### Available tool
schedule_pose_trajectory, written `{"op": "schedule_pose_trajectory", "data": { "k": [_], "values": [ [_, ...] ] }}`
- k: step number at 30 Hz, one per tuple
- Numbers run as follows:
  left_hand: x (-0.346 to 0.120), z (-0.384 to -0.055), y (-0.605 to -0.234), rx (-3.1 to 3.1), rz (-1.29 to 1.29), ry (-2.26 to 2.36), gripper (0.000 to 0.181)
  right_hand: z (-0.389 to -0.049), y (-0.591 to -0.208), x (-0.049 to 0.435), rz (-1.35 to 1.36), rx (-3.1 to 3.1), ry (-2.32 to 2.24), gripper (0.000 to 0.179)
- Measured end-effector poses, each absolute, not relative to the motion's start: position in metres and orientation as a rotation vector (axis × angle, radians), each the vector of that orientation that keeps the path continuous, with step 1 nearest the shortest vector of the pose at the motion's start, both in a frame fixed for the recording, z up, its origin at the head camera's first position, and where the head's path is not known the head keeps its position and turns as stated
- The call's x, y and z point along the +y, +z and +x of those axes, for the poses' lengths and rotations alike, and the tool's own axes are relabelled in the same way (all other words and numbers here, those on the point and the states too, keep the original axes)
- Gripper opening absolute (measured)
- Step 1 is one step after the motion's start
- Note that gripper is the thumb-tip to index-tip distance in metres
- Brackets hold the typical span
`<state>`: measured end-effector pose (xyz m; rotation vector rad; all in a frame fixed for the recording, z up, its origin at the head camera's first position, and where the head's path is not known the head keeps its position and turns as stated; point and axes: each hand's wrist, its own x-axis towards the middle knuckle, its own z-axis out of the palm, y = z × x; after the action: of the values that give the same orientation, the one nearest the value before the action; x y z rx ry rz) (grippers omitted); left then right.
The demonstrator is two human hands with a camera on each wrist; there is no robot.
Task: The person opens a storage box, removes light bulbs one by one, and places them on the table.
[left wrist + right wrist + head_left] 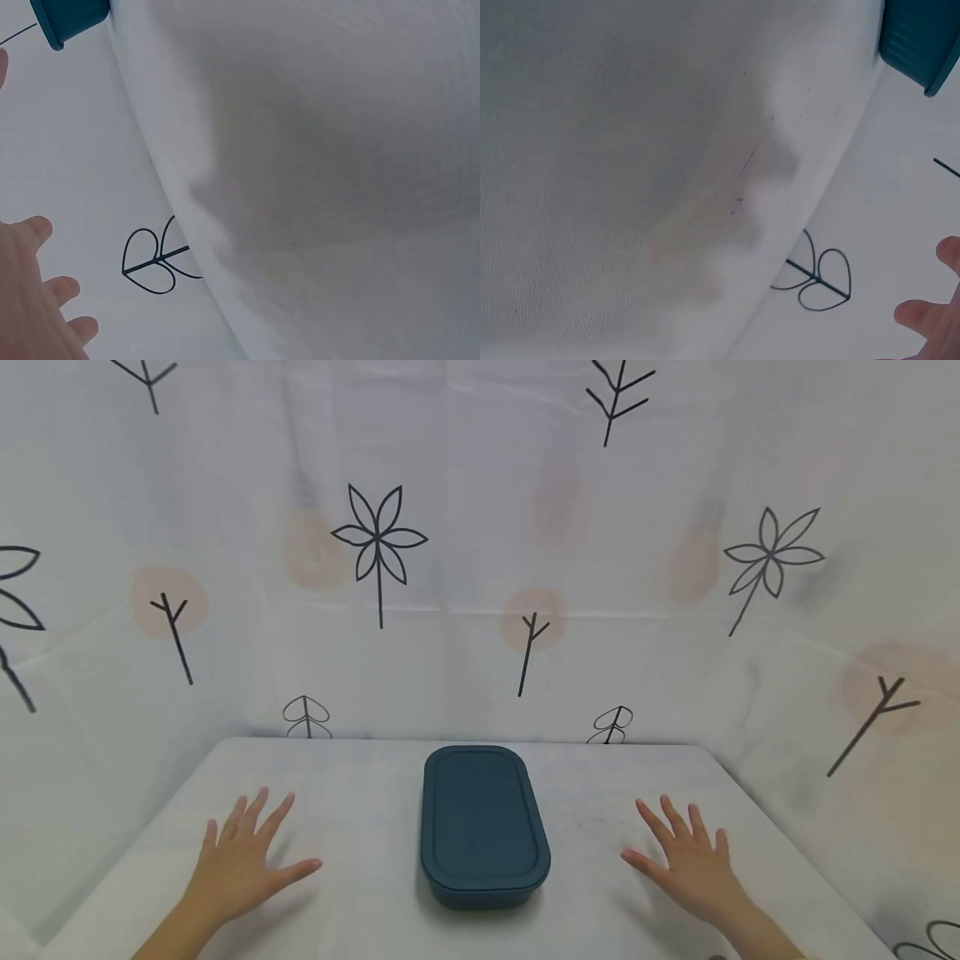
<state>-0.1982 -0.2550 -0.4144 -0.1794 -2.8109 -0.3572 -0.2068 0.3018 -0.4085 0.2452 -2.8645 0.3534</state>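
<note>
A dark teal lidded box (486,818), rounded at its corners, stands lengthwise on the white table between my hands, its lid on. To its left, my left hand (238,860) hovers over the table with fingers spread and holds nothing. My right hand (693,868) is spread the same way to the right of the box, apart from it. Part of the box (71,19) shows at the top of the left wrist view, with some fingers (37,229) at the left edge. The right wrist view catches the box (919,45) in its upper right corner.
The white table (360,827) ends at a back edge against a white cloth (450,677) printed with black plants and pale pink spots. This cloth also rises along both sides. Shadows of the hands fall on the table.
</note>
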Motion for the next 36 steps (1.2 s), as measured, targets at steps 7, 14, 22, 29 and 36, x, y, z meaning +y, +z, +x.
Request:
{"op": "schedule_pose_trajectory", "data": {
  "k": [7,14,22,29,36],
  "values": [
    [-0.245,-0.201,-0.413,-2.752,-0.238,-0.393,0.105,-0.205,-0.407,0.290,0.293,-2.818,0.433,0.075],
    [-0.232,-0.201,-0.410,-2.714,-0.300,-0.559,0.110,-0.206,-0.406,0.276,0.297,-2.836,0.510,0.077],
    [-0.218,-0.204,-0.408,-2.752,-0.308,-0.714,0.113,-0.205,-0.407,0.263,0.339,-2.823,0.604,0.079],
    [-0.205,-0.207,-0.406,-2.776,-0.321,-0.851,0.114,-0.206,-0.409,0.250,0.343,-2.850,0.717,0.084],
    [-0.189,-0.212,-0.408,-2.799,-0.320,-1.066,0.112,-0.206,-0.406,0.236,0.334,-2.884,0.846,0.089]
  ]
}}
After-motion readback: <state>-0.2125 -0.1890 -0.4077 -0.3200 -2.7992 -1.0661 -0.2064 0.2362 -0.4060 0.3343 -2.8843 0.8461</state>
